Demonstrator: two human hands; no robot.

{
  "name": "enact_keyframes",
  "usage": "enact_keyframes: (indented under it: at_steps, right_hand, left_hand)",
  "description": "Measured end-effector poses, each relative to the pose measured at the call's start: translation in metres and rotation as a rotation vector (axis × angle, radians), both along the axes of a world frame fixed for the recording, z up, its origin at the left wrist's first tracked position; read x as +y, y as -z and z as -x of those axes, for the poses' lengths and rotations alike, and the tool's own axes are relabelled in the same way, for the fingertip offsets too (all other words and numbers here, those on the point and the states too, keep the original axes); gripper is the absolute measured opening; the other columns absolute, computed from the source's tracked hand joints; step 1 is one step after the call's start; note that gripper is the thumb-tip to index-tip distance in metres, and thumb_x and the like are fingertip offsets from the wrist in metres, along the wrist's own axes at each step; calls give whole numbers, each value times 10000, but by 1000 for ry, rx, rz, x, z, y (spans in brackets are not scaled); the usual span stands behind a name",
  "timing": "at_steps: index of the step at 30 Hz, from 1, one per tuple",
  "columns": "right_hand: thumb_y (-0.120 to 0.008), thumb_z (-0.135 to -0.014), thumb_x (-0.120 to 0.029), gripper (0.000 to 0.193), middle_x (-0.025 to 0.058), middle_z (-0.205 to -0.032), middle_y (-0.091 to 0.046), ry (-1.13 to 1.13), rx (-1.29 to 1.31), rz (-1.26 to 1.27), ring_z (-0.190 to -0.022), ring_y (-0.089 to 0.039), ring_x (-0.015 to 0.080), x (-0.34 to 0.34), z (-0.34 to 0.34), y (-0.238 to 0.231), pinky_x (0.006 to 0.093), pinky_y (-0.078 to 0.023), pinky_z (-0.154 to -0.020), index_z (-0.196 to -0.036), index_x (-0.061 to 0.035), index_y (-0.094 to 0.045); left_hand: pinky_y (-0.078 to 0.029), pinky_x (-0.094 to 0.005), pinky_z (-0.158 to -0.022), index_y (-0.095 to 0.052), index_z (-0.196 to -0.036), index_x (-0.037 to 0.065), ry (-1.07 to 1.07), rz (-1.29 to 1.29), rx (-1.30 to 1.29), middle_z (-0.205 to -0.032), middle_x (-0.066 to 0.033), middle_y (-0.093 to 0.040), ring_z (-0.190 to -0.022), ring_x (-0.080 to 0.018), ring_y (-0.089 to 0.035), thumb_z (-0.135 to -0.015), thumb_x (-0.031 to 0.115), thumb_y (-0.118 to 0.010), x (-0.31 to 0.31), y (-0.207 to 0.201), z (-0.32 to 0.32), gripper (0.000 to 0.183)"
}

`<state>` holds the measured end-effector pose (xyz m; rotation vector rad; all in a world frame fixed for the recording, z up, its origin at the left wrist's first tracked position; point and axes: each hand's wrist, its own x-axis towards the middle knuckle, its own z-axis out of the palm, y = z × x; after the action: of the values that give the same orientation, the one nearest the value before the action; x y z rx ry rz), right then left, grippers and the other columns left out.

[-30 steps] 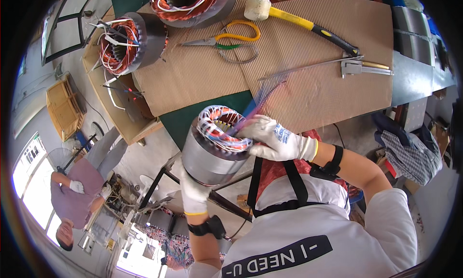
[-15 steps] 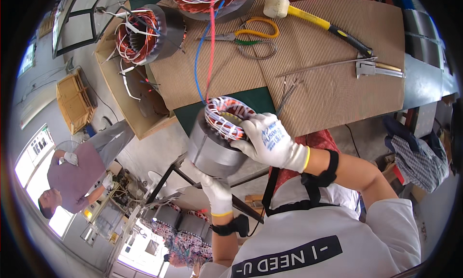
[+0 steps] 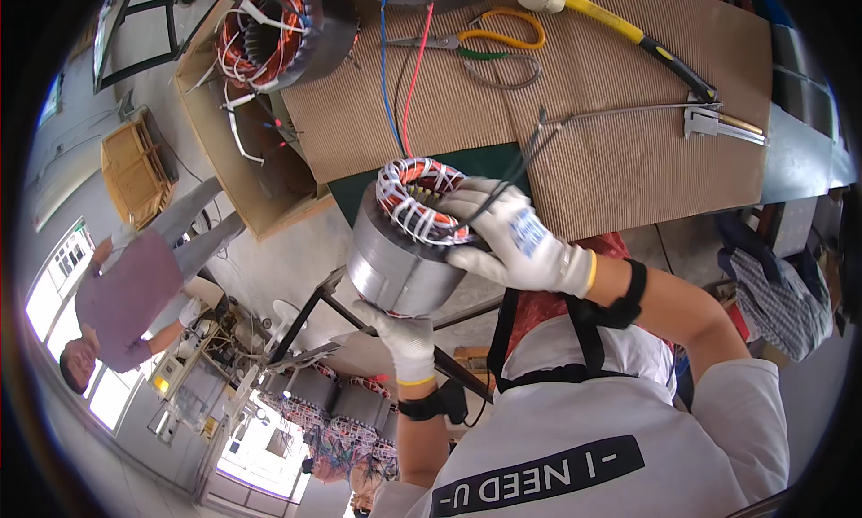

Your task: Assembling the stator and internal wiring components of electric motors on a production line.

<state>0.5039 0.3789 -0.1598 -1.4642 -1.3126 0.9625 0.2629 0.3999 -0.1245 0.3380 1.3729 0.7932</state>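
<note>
A grey motor stator (image 3: 406, 265) is held tilted at the near edge of the bench, its orange coil end (image 3: 420, 195) laced with white cord facing up. My left hand (image 3: 402, 340), in a white glove, supports it from below, with part of its fingers hidden under the cylinder. At the coil's right side, my gloved right hand (image 3: 503, 240) grips the rim, its thumb against the outer wall. Dark lead wires (image 3: 521, 163) cross over the fingers of that hand. Blue and red wires (image 3: 411, 114) stretch from behind the coil toward the far side of the bench.
Corrugated cardboard (image 3: 628, 150) covers the bench. On it lie scissors (image 3: 512, 29), a yellow-handled mallet (image 3: 620, 29) and a caliper (image 3: 714, 123). Another stator (image 3: 314, 33) stands at the far left, above a wooden box (image 3: 269, 195). A person (image 3: 135, 285) stands beyond at left.
My right hand has shifted along the coil rim, and the dark wires now lie across its fingers. The stator stays held, turned slightly. The person at left has moved their arms.
</note>
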Motion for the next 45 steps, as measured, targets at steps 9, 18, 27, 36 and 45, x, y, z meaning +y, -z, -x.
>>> enact_keyframes:
  at_steps: [9, 18, 27, 36, 45]
  right_hand:
    - [-725, -820, -304, 435, 204, -839, -614, 179, -83, 111, -810, -602, 374, -12, 30, -35, 454, -453, -726, -1052, 32, -574]
    - [-687, -819, -312, 430, 203, -1125, -624, -89, 21, 11, -1111, -577, 368, -47, 1, 10, 488, -400, -1014, -1117, -16, -598]
    - [-648, -824, -523, 539, 184, -1022, -642, -55, 97, -50, -1047, -591, 364, 5, 18, 33, 470, -422, -935, -1004, -15, -644]
    - [-667, -769, -600, 636, 167, -997, -659, -44, 8, 4, -1023, -598, 353, -32, -3, -8, 483, -450, -895, -1069, -40, -637]
    - [-584, -938, -244, 351, 62, -784, -645, 345, 733, 762, -613, -600, 128, -17, -17, 9, 298, -490, -553, -1175, 14, -568]
  left_hand:
    - [-361, -416, -1114, -336, -1469, 144, 58, -80, 223, -1466, -67, -416, -1324, -234, -439, -998, 524, -425, -16, -10, 5, 611]
    - [-410, -438, -1074, -448, -1396, 101, 605, 75, 365, -1390, -68, -517, -1278, -248, -497, -1007, 495, -407, 23, -15, 16, 555]
    - [-257, -471, -1171, -128, -1542, 117, 267, -406, 313, -1572, -114, -211, -1438, -309, -246, -954, 653, -367, -4, 0, -4, 831]
    - [-364, -434, -1106, -279, -1502, 110, 92, -73, 370, -1505, -78, -355, -1351, -273, -404, -995, 512, -421, -8, -16, 3, 663]
    - [-371, -424, -1088, -354, -1439, 125, 87, -30, 289, -1414, -51, -452, -1299, -247, -452, -1023, 420, -386, 36, -14, -2, 511]
